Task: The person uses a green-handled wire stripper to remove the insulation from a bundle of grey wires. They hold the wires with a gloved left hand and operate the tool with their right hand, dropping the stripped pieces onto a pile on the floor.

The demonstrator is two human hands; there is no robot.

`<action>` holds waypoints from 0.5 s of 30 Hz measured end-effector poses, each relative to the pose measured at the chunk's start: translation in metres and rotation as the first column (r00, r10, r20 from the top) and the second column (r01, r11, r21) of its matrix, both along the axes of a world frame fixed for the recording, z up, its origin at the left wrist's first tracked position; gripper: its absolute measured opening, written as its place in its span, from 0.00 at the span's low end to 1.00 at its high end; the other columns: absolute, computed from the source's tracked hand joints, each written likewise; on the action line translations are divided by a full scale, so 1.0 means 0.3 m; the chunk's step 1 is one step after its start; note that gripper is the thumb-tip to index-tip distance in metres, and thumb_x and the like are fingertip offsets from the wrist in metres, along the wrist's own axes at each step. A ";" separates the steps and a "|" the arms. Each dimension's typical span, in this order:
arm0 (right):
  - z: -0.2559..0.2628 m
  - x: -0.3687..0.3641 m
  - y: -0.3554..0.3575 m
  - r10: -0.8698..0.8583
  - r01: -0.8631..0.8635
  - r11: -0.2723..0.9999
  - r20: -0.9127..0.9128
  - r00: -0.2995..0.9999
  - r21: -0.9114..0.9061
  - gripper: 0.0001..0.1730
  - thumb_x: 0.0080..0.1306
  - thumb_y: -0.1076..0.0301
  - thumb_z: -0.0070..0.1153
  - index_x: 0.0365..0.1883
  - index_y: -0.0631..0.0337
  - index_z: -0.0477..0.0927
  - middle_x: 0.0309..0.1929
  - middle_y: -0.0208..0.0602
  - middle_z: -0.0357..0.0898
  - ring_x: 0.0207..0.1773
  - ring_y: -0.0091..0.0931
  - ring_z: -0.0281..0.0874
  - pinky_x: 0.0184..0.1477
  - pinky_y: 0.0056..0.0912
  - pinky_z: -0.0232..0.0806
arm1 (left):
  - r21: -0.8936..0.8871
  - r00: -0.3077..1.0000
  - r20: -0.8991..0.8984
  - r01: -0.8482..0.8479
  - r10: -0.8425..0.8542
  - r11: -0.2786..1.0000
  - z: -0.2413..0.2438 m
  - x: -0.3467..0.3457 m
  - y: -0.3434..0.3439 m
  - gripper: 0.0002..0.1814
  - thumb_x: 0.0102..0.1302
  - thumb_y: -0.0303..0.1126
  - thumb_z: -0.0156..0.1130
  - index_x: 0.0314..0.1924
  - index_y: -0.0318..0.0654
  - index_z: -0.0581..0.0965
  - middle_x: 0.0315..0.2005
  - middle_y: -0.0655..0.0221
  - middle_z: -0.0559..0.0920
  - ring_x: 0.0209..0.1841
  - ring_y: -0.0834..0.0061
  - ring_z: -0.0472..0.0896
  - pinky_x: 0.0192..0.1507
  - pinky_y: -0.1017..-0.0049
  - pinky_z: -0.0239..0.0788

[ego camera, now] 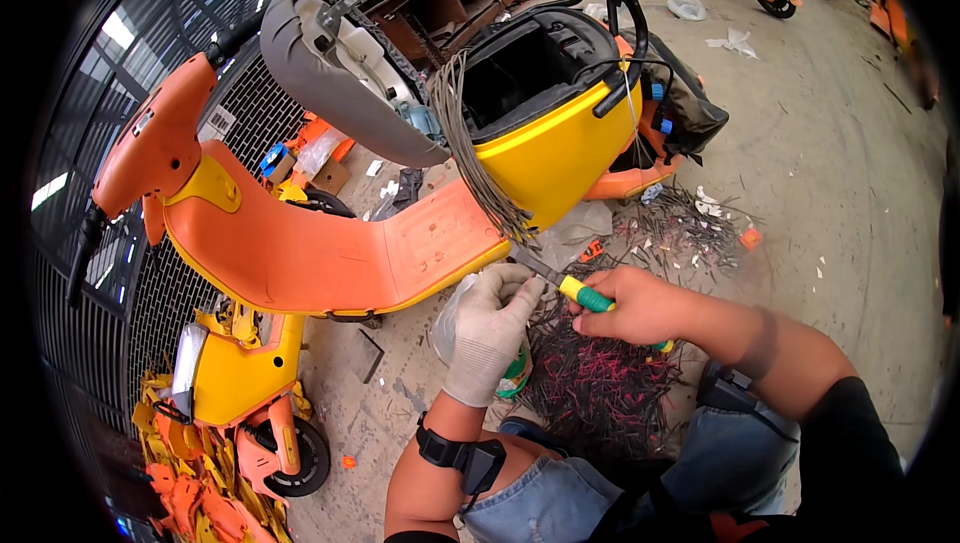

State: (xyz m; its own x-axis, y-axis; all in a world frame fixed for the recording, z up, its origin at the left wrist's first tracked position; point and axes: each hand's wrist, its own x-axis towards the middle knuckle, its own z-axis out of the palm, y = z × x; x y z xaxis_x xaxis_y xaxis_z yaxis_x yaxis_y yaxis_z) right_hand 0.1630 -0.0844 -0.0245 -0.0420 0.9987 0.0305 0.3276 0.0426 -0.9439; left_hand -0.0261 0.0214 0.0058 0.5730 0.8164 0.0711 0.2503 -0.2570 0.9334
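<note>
My bare right hand (634, 307) grips a hand tool with yellow and green handles (589, 295). Its metal jaws point up and left, close to the fingertips of my left hand (499, 318). That hand wears a pale knit glove, its thumb and fingers pinched together; whatever lies between them is too small to make out. Just above the jaws, the lower ends of a bundle of thin grey strands (480, 160) hang over the yellow side panel (555, 153) of an orange and yellow electric scooter (322, 250). The scooter's grey seat (330, 93) is tipped up.
A heap of dark and pink clippings (600, 393) covers the floor between my legs. More scraps lie by the rear of the scooter. At left stands a yellow front body section with a wheel (300, 460), beside piled orange and yellow panels (187, 490). A brown cabinet (457, 3) stands behind.
</note>
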 end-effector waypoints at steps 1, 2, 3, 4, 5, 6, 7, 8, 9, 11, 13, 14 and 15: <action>0.007 -0.004 -0.002 -0.016 0.016 1.000 0.013 1.000 0.022 0.17 0.60 0.59 0.65 0.34 0.66 0.82 0.32 0.45 0.81 0.36 0.35 0.80 0.42 0.37 0.71 | 0.001 1.000 -0.002 0.007 -0.007 1.000 0.001 -0.001 0.001 0.11 0.71 0.32 0.62 0.43 0.30 0.78 0.32 0.66 0.84 0.36 0.81 0.82 0.40 0.80 0.73; 0.011 -0.007 -0.003 -0.032 0.030 0.999 0.025 0.999 0.044 0.16 0.60 0.59 0.65 0.32 0.67 0.82 0.34 0.46 0.81 0.37 0.38 0.81 0.43 0.38 0.71 | -0.029 1.000 -0.002 0.030 -0.030 0.999 0.007 -0.001 -0.001 0.11 0.71 0.33 0.61 0.43 0.30 0.78 0.32 0.67 0.84 0.35 0.82 0.81 0.38 0.80 0.72; 0.010 -0.006 -0.002 -0.043 0.040 0.998 0.054 0.998 0.057 0.17 0.59 0.59 0.65 0.30 0.67 0.82 0.35 0.47 0.81 0.39 0.40 0.81 0.44 0.39 0.71 | -0.060 0.999 0.000 0.054 -0.054 0.997 0.019 0.002 -0.006 0.11 0.72 0.33 0.60 0.43 0.30 0.77 0.31 0.67 0.84 0.33 0.83 0.80 0.36 0.80 0.72; 0.007 -0.004 -0.002 -0.055 0.050 0.996 0.083 0.995 0.070 0.17 0.59 0.59 0.65 0.28 0.68 0.82 0.36 0.48 0.81 0.40 0.43 0.81 0.46 0.41 0.71 | -0.091 0.997 0.002 0.077 -0.077 0.993 0.025 0.003 -0.008 0.11 0.73 0.33 0.59 0.43 0.31 0.77 0.31 0.67 0.84 0.31 0.83 0.79 0.34 0.80 0.71; 0.006 -0.003 -0.001 -0.068 0.058 0.995 0.112 0.991 0.084 0.17 0.58 0.59 0.65 0.27 0.68 0.81 0.38 0.49 0.81 0.42 0.45 0.80 0.47 0.42 0.71 | -0.111 0.996 0.004 0.088 -0.088 0.990 0.022 0.004 -0.006 0.11 0.73 0.33 0.59 0.43 0.31 0.76 0.31 0.68 0.83 0.30 0.84 0.78 0.33 0.80 0.70; 0.008 -0.003 -0.001 -0.074 0.064 0.994 0.117 0.990 0.087 0.18 0.58 0.59 0.65 0.26 0.69 0.81 0.39 0.49 0.81 0.43 0.45 0.80 0.47 0.42 0.71 | -0.133 0.995 0.004 0.098 -0.099 0.986 0.014 0.005 -0.002 0.11 0.74 0.33 0.58 0.43 0.31 0.76 0.30 0.68 0.83 0.29 0.84 0.77 0.32 0.80 0.69; 0.012 -0.002 -0.002 -0.081 0.070 0.993 0.122 0.989 0.091 0.18 0.58 0.59 0.65 0.24 0.69 0.80 0.40 0.50 0.81 0.44 0.46 0.80 0.48 0.42 0.71 | -0.154 0.994 0.005 0.109 -0.109 0.982 0.008 0.004 0.000 0.11 0.74 0.34 0.57 0.43 0.31 0.75 0.30 0.68 0.83 0.28 0.84 0.76 0.30 0.80 0.68; 0.015 -0.001 -0.002 -0.087 0.076 0.993 0.128 0.988 0.095 0.19 0.58 0.59 0.65 0.23 0.70 0.80 0.41 0.50 0.81 0.44 0.46 0.79 0.49 0.41 0.71 | -0.136 0.994 -0.013 0.106 -0.108 0.985 0.007 0.003 0.000 0.11 0.74 0.34 0.57 0.43 0.31 0.76 0.29 0.69 0.83 0.27 0.85 0.76 0.30 0.80 0.68; 0.019 0.000 -0.002 -0.078 0.067 0.994 0.144 0.986 0.082 0.19 0.58 0.59 0.65 0.23 0.70 0.80 0.42 0.51 0.81 0.45 0.46 0.79 0.50 0.41 0.71 | -0.119 0.994 -0.032 0.103 -0.107 0.988 0.008 0.002 -0.002 0.10 0.74 0.33 0.57 0.43 0.31 0.76 0.29 0.69 0.83 0.26 0.85 0.75 0.29 0.81 0.68; 0.024 0.002 -0.001 -0.060 0.051 0.997 0.178 0.982 0.054 0.19 0.57 0.59 0.65 0.23 0.71 0.79 0.44 0.51 0.81 0.47 0.47 0.79 0.51 0.41 0.71 | -0.070 0.991 -0.071 0.112 -0.117 0.991 0.007 -0.001 -0.001 0.11 0.74 0.33 0.57 0.42 0.31 0.77 0.28 0.70 0.82 0.25 0.85 0.75 0.28 0.81 0.67; 0.002 0.001 0.000 -0.082 0.063 0.993 0.199 0.977 0.103 0.19 0.58 0.58 0.66 0.27 0.70 0.81 0.41 0.50 0.82 0.44 0.43 0.80 0.49 0.40 0.71 | -0.008 0.984 -0.111 0.137 -0.137 0.991 0.001 -0.006 0.010 0.11 0.74 0.33 0.57 0.42 0.30 0.78 0.27 0.70 0.81 0.25 0.85 0.75 0.29 0.80 0.68; -0.005 0.002 0.000 -0.094 0.068 0.989 0.209 0.973 0.128 0.18 0.58 0.58 0.66 0.29 0.69 0.82 0.40 0.49 0.83 0.42 0.41 0.81 0.48 0.39 0.72 | 0.030 0.982 -0.125 0.146 -0.142 0.989 -0.013 -0.009 0.022 0.11 0.75 0.33 0.56 0.44 0.29 0.78 0.28 0.70 0.81 0.25 0.85 0.75 0.28 0.81 0.68; 0.000 0.000 0.002 -0.065 0.056 0.997 0.149 0.987 0.060 0.18 0.59 0.58 0.66 0.31 0.68 0.83 0.38 0.47 0.83 0.40 0.38 0.81 0.47 0.37 0.72 | 0.067 0.980 -0.141 0.153 -0.142 0.986 -0.027 -0.014 0.034 0.12 0.75 0.32 0.55 0.47 0.29 0.77 0.29 0.70 0.81 0.25 0.85 0.75 0.28 0.81 0.68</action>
State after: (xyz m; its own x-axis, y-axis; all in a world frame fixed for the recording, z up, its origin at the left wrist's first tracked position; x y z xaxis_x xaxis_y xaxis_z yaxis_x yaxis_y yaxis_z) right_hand 0.1632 -0.0838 -0.0245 0.0100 0.9964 0.0838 0.4695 0.0693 -0.8802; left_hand -0.0304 0.0317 -0.0025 0.6955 0.7171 0.0443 0.3268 -0.3706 0.8694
